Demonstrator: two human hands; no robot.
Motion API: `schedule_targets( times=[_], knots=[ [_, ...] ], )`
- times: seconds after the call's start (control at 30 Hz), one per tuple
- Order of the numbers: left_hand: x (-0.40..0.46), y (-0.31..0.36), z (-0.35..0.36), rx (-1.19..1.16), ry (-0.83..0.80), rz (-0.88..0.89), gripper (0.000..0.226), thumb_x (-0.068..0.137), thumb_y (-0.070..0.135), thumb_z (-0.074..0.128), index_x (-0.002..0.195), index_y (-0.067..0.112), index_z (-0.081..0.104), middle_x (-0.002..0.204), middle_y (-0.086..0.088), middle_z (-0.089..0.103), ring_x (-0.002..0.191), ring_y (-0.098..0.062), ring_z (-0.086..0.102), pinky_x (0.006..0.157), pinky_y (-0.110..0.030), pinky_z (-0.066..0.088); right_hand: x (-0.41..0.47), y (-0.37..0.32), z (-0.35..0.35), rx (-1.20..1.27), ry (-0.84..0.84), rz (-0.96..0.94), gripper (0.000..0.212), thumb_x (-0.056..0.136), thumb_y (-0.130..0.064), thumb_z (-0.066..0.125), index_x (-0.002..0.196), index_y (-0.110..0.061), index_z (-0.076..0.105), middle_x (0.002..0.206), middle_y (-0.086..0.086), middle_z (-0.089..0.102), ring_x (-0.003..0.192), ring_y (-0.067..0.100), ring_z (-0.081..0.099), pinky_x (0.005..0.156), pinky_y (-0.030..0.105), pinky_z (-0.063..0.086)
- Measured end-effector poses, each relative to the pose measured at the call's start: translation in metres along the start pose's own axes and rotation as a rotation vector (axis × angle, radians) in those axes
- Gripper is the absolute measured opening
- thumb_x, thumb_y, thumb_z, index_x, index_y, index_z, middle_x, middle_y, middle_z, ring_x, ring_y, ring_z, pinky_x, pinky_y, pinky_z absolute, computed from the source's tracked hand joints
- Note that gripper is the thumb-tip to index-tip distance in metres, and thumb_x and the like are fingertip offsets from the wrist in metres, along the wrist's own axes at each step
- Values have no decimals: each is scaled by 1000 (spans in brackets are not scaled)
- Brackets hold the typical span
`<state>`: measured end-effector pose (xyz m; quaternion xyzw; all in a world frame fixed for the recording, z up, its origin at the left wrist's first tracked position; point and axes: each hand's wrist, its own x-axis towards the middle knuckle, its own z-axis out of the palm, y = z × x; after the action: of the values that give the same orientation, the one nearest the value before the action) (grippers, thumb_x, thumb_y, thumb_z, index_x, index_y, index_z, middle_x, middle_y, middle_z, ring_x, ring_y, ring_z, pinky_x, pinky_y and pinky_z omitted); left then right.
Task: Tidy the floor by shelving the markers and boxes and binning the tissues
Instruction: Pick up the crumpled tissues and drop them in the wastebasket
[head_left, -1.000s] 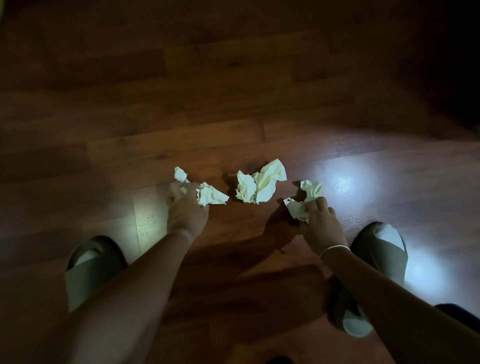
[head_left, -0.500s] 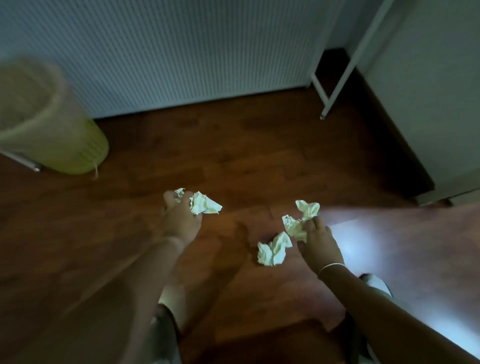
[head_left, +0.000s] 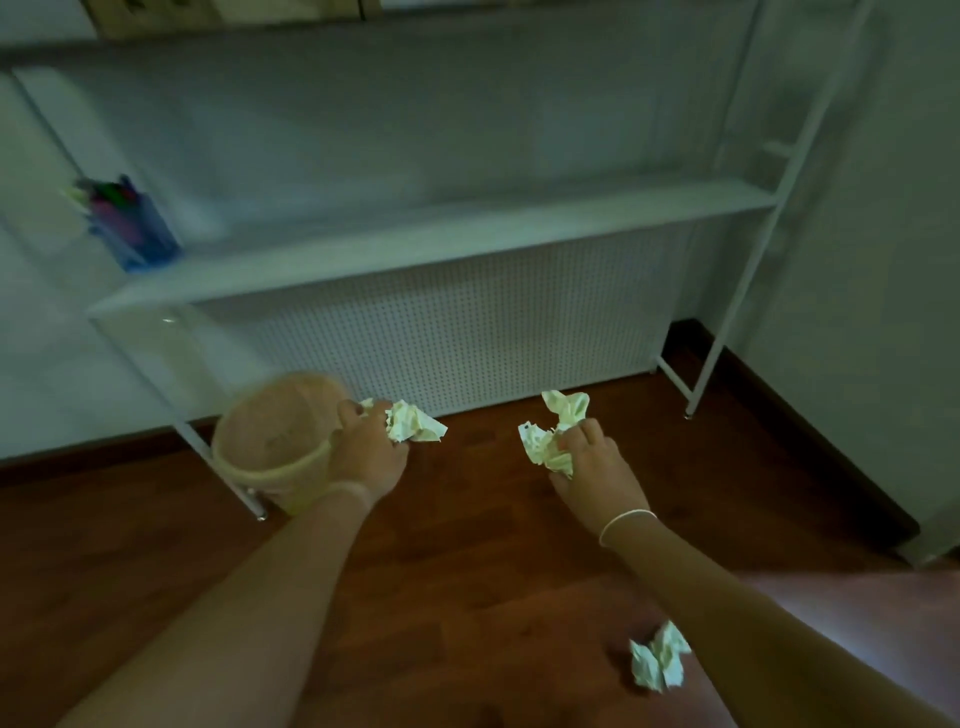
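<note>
Two hands, each gripping crumpled tissues: left hand (head_left: 370, 453) at bin (head_left: 275, 441) rim, right hand (head_left: 597, 467) mid-frame. Best released directly above the opening; one tissue (head_left: 658, 664) lay on floor (head_left: 467, 545), lower right.

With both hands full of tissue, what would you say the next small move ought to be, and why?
Probably carry the left hand a little further left and release its crumpled white tissue into the pale round wastebasket: that grip is already at the basket's rim, nearer than the right hand with its tissue.
</note>
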<state>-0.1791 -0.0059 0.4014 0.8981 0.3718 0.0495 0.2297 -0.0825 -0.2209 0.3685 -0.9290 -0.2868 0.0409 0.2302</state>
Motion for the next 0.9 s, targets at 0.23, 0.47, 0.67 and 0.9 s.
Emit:
schedule_targets(
  times=[0.23, 0.47, 0.67, 0.9],
  knots=[
    [-4, -28, -62, 97, -8, 0, 47, 95, 26, 49, 140, 15, 40, 144, -15, 37, 124, -35, 46, 102, -42, 39, 7, -80, -9, 45, 38, -94, 37, 88, -22, 58, 122, -12, 49, 127, 1, 42, 110, 20, 48, 92, 28, 46],
    [33, -99, -105, 72, -51, -65, 49, 92, 33, 51, 138, 19, 41, 146, -16, 24, 116, -36, 53, 101, -41, 43, 33, -161, 29, 57, -3, -120, 39, 86, -21, 61, 123, -12, 50, 128, 1, 43, 115, 19, 48, 96, 28, 45],
    [90, -190, -89, -40, -153, -160, 63, 89, 39, 52, 147, 24, 31, 153, -18, 26, 137, -36, 29, 114, -37, 30, 86, -225, 117, 51, -147, -100, 42, 82, -21, 65, 119, -9, 52, 129, 6, 43, 113, 27, 51, 93, 35, 44],
    [167, -251, -61, -424, -156, -381, 53, 95, 28, 48, 145, 17, 36, 139, -10, 49, 111, -27, 56, 97, -35, 50, 152, -264, 213, 124, -275, -41, 40, 80, -22, 68, 115, -8, 55, 128, 7, 44, 111, 25, 54, 91, 31, 43]
  ],
)
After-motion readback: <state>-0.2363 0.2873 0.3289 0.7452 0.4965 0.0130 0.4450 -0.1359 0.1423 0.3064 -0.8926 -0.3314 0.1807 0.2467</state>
